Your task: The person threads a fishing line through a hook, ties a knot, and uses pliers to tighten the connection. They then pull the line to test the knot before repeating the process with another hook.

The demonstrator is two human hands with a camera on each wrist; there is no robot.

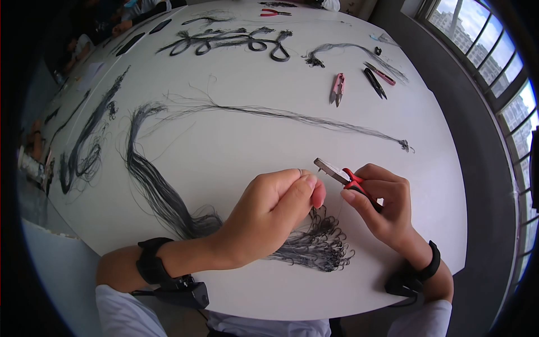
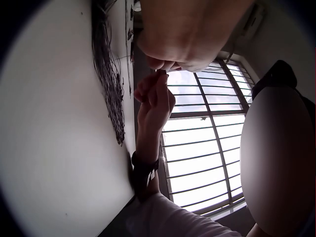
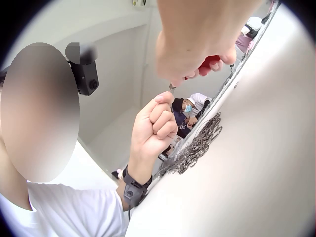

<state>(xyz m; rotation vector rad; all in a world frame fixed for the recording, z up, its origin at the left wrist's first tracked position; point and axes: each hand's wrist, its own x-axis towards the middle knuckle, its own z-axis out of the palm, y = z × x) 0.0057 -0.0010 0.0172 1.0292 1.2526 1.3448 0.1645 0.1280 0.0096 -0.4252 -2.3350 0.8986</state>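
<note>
Two bundles of fine dark lines at the left, on the white table [image 1: 264, 151]: first a slim bundle [image 1: 93, 123] toward the edge, then a thick bundle [image 1: 152, 180], passing under the left forearm. At the back, more to the right, a looped bundle [image 1: 236, 40]. Next, the left hand [image 1: 269, 208], raised over the table, with fingers curled together and thumb pressed against the index finger; impossible to tell whether something thin is pinched there. Below this hand and slightly to the right, on the table, a cluster of fishhooks [image 1: 328, 244], at the near end of the thick bundle. Near the left fingertips, red-handled pliers [image 1: 352, 181], with metal nose pointing toward the left hand. Farther back, pink thread snips [image 1: 338, 90]. Then, clamped on the pliers' handles, the fingers of the right hand [image 1: 384, 202]. Behind, black snips [image 1: 375, 84] and second pink snips [image 1: 382, 74], close together.
</note>
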